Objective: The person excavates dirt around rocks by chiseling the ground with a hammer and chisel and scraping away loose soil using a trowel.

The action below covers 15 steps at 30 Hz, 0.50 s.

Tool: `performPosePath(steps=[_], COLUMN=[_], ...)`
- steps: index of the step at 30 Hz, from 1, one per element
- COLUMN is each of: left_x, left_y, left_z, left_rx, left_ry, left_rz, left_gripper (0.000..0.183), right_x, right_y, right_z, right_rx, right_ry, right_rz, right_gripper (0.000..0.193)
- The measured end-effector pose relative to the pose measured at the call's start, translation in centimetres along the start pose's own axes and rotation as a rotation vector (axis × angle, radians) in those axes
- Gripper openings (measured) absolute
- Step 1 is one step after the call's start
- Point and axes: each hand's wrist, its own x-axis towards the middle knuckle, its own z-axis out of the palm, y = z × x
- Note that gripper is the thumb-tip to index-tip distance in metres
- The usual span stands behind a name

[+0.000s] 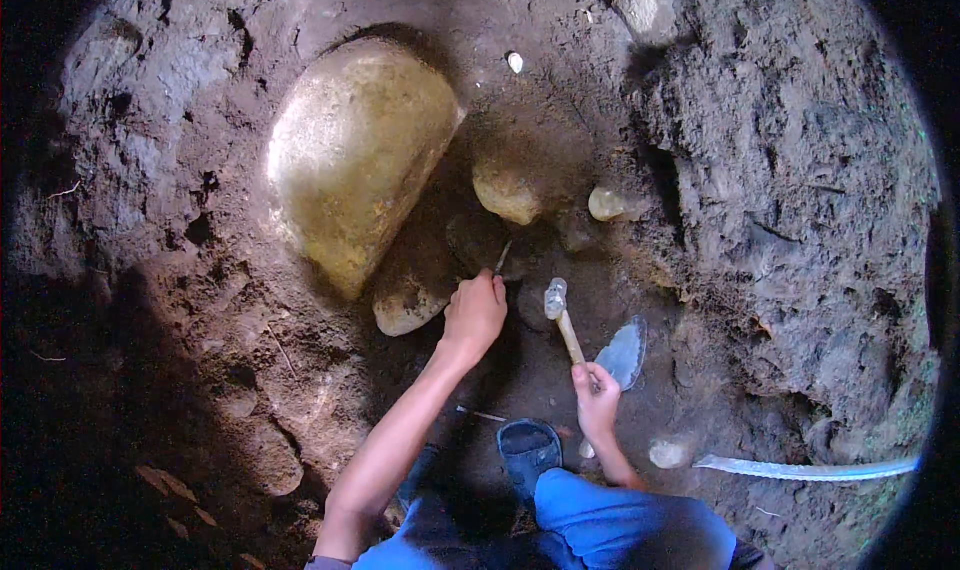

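Observation:
My left hand (475, 315) is closed round a thin metal tool (503, 256), perhaps a chisel. Its far end meets the dark soil below a rounded tan stone (508, 190); most of the tool is hidden in my grip. In my right hand (597, 395), fingers wrapped round the light handle, is a small hammer (566, 328). The hammer's shiny head is raised near the metal tool, apart from it. Just behind my right hand, a pale, leaf-shaped blade (624, 353), like a trowel's, lies on the ground.
A large, smooth boulder (360, 160) rises at the upper left, with a smaller stone (405, 305) at its foot. Rough earth walls (790, 200) close in on the right. A white strip (810, 468) lies at the lower right. My shoe (530, 448) is at the bottom middle.

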Motion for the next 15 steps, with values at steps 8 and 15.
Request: performPosePath(steps=[8, 15], left_x=[-1.2, -1.4], left_y=[-0.2, -1.3], left_z=[2.2, 3.1], left_rx=[0.062, -0.010], left_ry=[-0.003, 0.060], left_rz=[-0.045, -0.022], left_gripper=[0.036, 0.032], right_x=[-0.1, 0.0], right_y=[0.7, 0.0], right_z=[-0.3, 0.4], right_rx=[0.013, -0.039], right_ry=[0.007, -0.019], right_rz=[0.012, 0.025], right_gripper=[0.031, 0.031])
